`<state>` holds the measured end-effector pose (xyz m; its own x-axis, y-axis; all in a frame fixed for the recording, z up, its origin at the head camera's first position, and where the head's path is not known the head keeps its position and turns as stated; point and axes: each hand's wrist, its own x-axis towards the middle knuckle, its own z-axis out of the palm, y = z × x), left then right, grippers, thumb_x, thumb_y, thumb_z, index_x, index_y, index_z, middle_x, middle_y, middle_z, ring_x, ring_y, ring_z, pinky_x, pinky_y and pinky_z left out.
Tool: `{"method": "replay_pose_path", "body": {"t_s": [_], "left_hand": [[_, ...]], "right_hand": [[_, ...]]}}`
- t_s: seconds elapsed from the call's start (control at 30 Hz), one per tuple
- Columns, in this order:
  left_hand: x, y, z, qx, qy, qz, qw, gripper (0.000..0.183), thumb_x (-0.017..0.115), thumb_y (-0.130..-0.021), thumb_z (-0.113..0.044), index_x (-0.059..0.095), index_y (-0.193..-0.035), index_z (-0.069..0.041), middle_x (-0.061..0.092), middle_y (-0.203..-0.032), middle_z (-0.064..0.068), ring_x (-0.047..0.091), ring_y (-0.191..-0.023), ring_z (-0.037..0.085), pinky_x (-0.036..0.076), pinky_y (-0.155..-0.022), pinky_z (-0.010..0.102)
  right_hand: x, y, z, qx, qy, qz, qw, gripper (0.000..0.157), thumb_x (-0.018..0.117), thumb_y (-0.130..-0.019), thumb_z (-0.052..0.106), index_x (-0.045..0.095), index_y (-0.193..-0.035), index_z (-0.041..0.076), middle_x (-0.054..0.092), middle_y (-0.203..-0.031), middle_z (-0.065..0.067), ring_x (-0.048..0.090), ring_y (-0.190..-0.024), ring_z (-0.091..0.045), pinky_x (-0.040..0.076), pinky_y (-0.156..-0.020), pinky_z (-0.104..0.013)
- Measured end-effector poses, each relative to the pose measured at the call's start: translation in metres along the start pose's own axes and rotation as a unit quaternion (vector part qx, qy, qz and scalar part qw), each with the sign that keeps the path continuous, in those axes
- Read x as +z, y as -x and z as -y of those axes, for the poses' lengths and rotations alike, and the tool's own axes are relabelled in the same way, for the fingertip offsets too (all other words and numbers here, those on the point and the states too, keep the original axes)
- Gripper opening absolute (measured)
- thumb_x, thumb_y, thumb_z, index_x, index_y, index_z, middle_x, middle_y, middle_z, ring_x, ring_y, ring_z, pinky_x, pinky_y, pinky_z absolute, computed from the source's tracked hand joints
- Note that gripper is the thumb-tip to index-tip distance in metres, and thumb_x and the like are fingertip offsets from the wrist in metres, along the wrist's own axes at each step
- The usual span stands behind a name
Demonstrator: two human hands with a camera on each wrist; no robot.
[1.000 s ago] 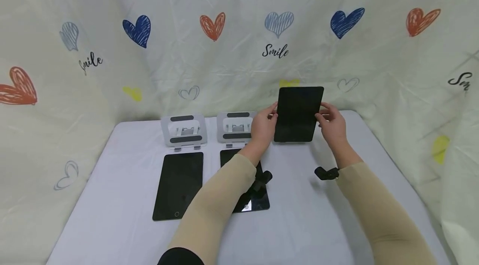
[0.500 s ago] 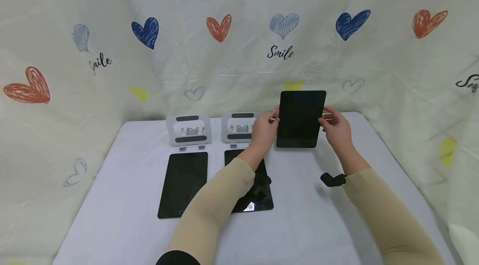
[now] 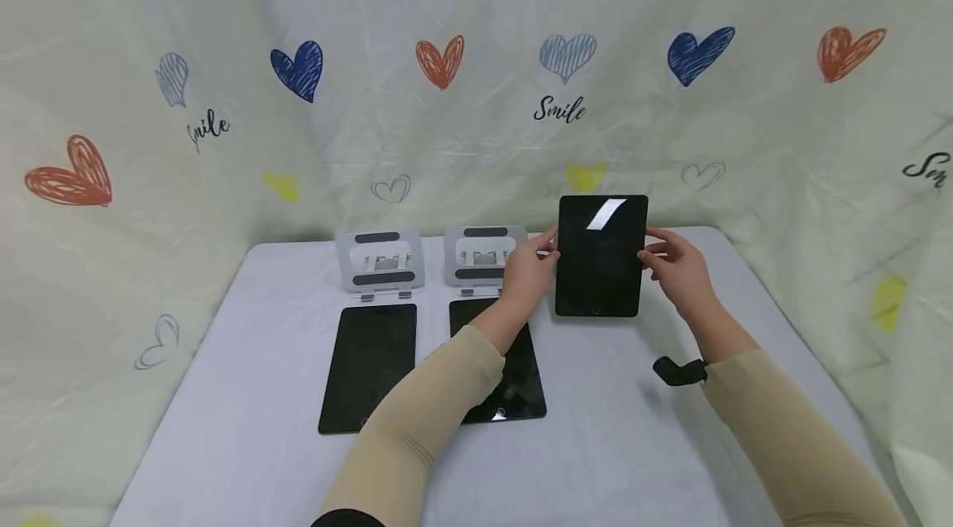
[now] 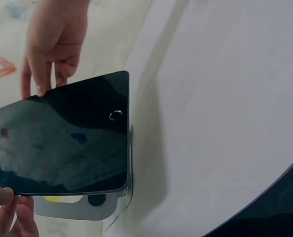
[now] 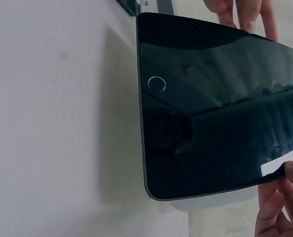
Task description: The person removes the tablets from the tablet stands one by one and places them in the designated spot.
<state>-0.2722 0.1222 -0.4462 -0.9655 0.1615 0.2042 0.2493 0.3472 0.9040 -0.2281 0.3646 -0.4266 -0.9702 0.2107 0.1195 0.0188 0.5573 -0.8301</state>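
A black tablet (image 3: 601, 262) is raised at the back right of the table, its dark screen and home button facing me. My left hand (image 3: 527, 272) grips its left edge between thumb and fingers. The right hand (image 3: 679, 266) pinches the opposite edge. Shown close in the left wrist view, the tablet's lower end hangs over the white cloth, casting a shadow. Behind it part of a grey stand (image 4: 74, 208) peeks out, mostly hidden by the tablet.
Two grey tablet stands (image 3: 381, 261) (image 3: 484, 256) are at the table's back. In front of them lie two more black tablets (image 3: 368, 361) (image 3: 524, 386), the right one partly under my left forearm. A heart-patterned curtain (image 3: 491, 138) hangs behind the white-covered table (image 3: 610, 444).
Both hands have brought the tablet lower and nearer to me, off from the back curtain. Its home button and a bright reflection now show on the screen. The head view has shifted slightly.
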Motion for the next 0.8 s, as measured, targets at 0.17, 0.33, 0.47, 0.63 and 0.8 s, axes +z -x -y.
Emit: {"method": "replay_pose_path", "body": {"t_s": [0.17, 0.33, 0.47, 0.63, 0.8], "left_hand": [[0.002, 0.007, 0.0, -0.011, 0.003, 0.015, 0.9998, 0.048, 0.066, -0.096, -0.011, 0.058, -0.141, -0.028, 0.068, -0.099, -0.006, 0.065, -0.087, 0.007, 0.049, -0.063, 0.021], [0.003, 0.015, 0.003, -0.032, 0.014, 0.028, 0.999, 0.05, 0.067, -0.095, -0.01, 0.058, -0.141, -0.028, 0.067, -0.098, -0.006, 0.066, -0.086, 0.008, 0.052, -0.068, 0.023], [0.005, 0.023, 0.008, -0.046, 0.022, 0.038, 0.998, 0.051, 0.067, -0.095, -0.009, 0.057, -0.141, -0.027, 0.067, -0.099, -0.006, 0.064, -0.082, 0.006, 0.05, -0.066, 0.023], [0.01, 0.034, 0.014, -0.059, 0.028, 0.052, 0.9965, 0.053, 0.067, -0.094, -0.008, 0.057, -0.142, -0.027, 0.066, -0.097, -0.009, 0.059, -0.072, 0.006, 0.045, -0.058, 0.023], [0.013, 0.043, 0.014, -0.071, 0.043, 0.053, 0.9951, 0.054, 0.068, -0.093, -0.007, 0.057, -0.142, -0.026, 0.065, -0.097, -0.01, 0.057, -0.066, 0.007, 0.044, -0.056, 0.023]], "right_hand": [[-0.005, 0.005, -0.004, -0.001, 0.005, 0.021, 1.0, 0.05, 0.059, -0.101, 0.021, 0.046, -0.147, 0.006, 0.062, -0.114, -0.022, 0.059, -0.074, -0.002, 0.05, -0.064, -0.024], [-0.009, 0.011, -0.008, -0.006, 0.018, 0.042, 0.999, 0.05, 0.059, -0.1, 0.019, 0.046, -0.146, 0.004, 0.063, -0.113, -0.022, 0.061, -0.074, -0.007, 0.05, -0.062, -0.027], [-0.009, 0.016, -0.012, -0.002, 0.027, 0.063, 0.998, 0.051, 0.058, -0.101, 0.021, 0.044, -0.147, 0.003, 0.065, -0.113, -0.021, 0.063, -0.079, -0.012, 0.051, -0.065, -0.031], [-0.011, 0.023, -0.017, -0.001, 0.03, 0.083, 0.996, 0.051, 0.058, -0.101, 0.019, 0.043, -0.147, 0.002, 0.064, -0.115, -0.025, 0.066, -0.081, -0.014, 0.05, -0.063, -0.029], [-0.013, 0.029, -0.02, 0.009, 0.035, 0.1, 0.994, 0.053, 0.057, -0.102, 0.021, 0.041, -0.148, 0.002, 0.063, -0.116, -0.026, 0.066, -0.086, -0.022, 0.051, -0.065, -0.031]]}}
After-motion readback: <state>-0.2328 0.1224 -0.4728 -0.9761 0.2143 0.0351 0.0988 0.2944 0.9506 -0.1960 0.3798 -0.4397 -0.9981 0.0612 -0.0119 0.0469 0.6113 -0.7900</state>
